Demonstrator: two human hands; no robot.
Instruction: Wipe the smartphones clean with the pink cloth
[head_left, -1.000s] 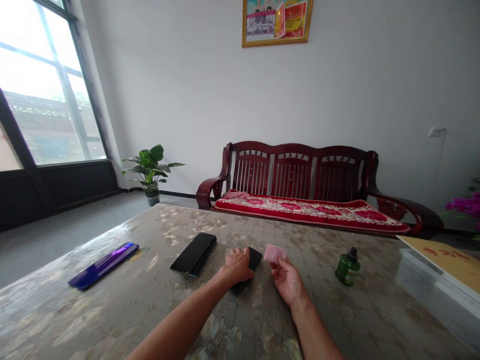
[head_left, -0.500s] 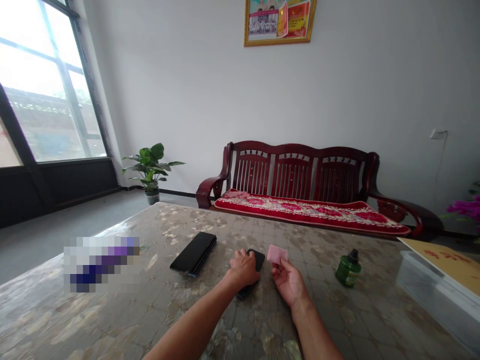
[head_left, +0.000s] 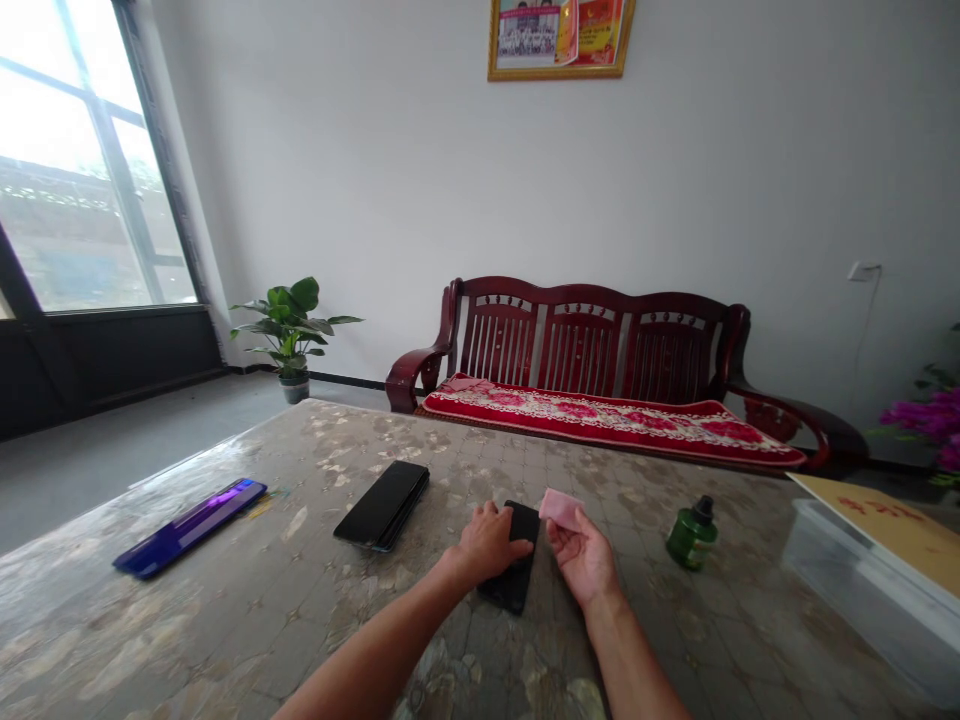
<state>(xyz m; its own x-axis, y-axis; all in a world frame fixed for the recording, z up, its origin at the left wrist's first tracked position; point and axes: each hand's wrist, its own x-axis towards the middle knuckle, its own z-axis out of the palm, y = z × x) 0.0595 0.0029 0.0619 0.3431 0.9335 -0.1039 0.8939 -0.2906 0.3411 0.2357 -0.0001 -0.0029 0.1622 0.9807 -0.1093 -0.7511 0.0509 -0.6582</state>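
Note:
My left hand (head_left: 491, 540) rests over a black smartphone (head_left: 517, 580) lying flat on the table, fingers along its left side and the thumb across its face. Part of the phone is hidden under the hand. Just to the right, my right hand (head_left: 583, 560) pinches a folded pink cloth (head_left: 561, 508) between thumb and fingers, held by the phone's upper right corner. Left of my hands lies a stack of black phones (head_left: 382, 503). Farther left is a shiny blue-purple phone-shaped panel (head_left: 191, 528).
A green bottle with a black cap (head_left: 691, 535) stands to the right. Beyond it is a clear plastic box (head_left: 862, 590) with a tan envelope (head_left: 885, 525) on top. Past the patterned tabletop (head_left: 247, 640) are a wooden bench (head_left: 585, 345) and a potted plant (head_left: 292, 330).
My left thumb and hand have shifted slightly on the phone, uncovering more of it. The pink cloth has tilted and moved a little right with my right hand. The view has shifted slightly.

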